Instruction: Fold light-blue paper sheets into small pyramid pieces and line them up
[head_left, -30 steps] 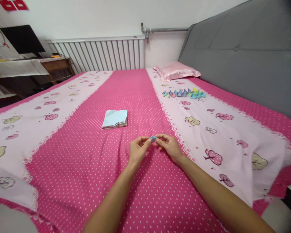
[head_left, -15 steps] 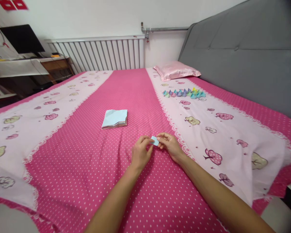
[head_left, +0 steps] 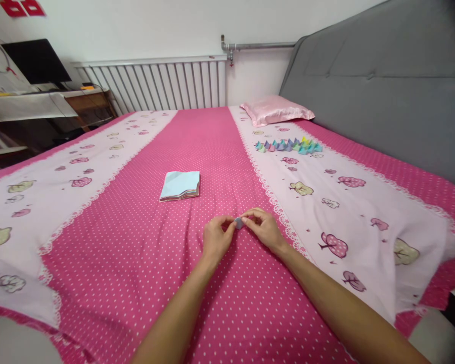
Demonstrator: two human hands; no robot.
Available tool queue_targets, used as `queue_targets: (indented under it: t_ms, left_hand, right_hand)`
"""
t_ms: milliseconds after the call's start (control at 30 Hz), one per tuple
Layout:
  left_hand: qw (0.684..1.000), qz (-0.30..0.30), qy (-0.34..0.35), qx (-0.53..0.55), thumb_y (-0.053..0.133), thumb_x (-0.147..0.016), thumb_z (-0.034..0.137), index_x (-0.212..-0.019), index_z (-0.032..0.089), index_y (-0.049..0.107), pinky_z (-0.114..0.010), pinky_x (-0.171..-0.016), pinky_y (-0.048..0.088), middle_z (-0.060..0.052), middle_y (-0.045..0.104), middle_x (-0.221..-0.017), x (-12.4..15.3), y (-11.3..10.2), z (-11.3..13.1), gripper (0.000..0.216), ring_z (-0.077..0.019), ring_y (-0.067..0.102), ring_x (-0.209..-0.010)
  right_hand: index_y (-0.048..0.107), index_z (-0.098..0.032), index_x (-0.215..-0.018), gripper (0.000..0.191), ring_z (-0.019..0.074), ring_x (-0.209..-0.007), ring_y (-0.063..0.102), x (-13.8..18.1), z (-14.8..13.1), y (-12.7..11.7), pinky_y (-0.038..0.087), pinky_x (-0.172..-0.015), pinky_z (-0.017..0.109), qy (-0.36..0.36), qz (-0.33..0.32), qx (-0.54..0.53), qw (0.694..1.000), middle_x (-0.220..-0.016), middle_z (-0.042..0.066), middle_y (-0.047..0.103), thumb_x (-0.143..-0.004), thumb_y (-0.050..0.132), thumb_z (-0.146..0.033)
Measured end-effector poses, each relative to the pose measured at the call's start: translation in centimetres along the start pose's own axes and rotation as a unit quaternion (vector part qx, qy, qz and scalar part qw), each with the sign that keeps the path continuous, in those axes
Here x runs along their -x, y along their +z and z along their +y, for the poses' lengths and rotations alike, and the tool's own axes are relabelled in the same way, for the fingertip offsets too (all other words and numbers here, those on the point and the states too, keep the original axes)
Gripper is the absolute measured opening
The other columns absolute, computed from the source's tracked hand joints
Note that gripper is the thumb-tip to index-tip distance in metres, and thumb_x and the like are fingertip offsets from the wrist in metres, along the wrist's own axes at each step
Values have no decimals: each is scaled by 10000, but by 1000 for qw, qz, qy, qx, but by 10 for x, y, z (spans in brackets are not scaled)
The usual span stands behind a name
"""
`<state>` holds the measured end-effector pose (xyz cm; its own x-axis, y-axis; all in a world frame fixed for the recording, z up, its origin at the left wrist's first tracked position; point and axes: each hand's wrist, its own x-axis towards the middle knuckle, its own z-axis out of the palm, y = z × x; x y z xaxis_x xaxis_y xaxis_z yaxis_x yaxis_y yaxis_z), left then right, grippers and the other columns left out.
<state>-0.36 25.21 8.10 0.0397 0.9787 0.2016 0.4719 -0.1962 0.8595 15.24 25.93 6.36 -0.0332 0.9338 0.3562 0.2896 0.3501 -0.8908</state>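
A small folded piece of light-blue paper (head_left: 238,223) is pinched between my two hands, just above the pink dotted bedsheet (head_left: 197,136). My left hand (head_left: 217,237) grips its left side with thumb and forefinger. On the right side, the thumb and forefinger of my right hand (head_left: 263,228) are closed on it too. The fingertips cover part of the paper, and its exact folds are too small to make out. Farther off to the left lies a stack of square paper sheets (head_left: 180,185), light blue on top, with slightly wavy edges.
Several small folded paper pieces (head_left: 288,145) in blue, purple, green and yellow stand in rows toward the back right. Behind them lies a pink pillow (head_left: 275,109). A grey headboard (head_left: 387,86) rises on the right, and a white radiator (head_left: 155,83) runs along the wall.
The paper between my hands has turned; its broad light face showed before, and now a smaller, darker, pointed shape shows. My right fingers have shifted to a pinch at its upper right.
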Motion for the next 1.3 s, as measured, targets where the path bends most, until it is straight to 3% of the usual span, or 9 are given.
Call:
queue_targets:
  t_ms: [567,900,1300]
  left_hand:
    - [992,28,96,-78,542,-781,273,-803,192,669,-242,-600,409,-34,667,-766,4,0,5,152,-127,553,-628]
    - [986,15,118,-120,516,-776,236,-787,191,640,-232,-612,411,-23,640,-757,7,0,12,132,-123,557,-649]
    - [980,23,100,-173,513,-739,197,-723,191,596,-218,-594,390,-1,606,-718,8,3,13,85,-115,539,-635]
  right_hand:
    - [676,-198,-796,152,165,-651,579,3,-5,1,448,-585,289,-21,-6,5,1000,-770,49,657,-778,586,-318]
    - [664,-176,-748,155,144,-596,564,5,-5,2,431,-530,257,-17,0,18,1000,-735,45,658,-765,595,-313]
    - [619,-171,-687,94,120,-541,534,7,-11,6,430,-500,231,-38,1,71,997,-645,16,614,-738,579,-239]
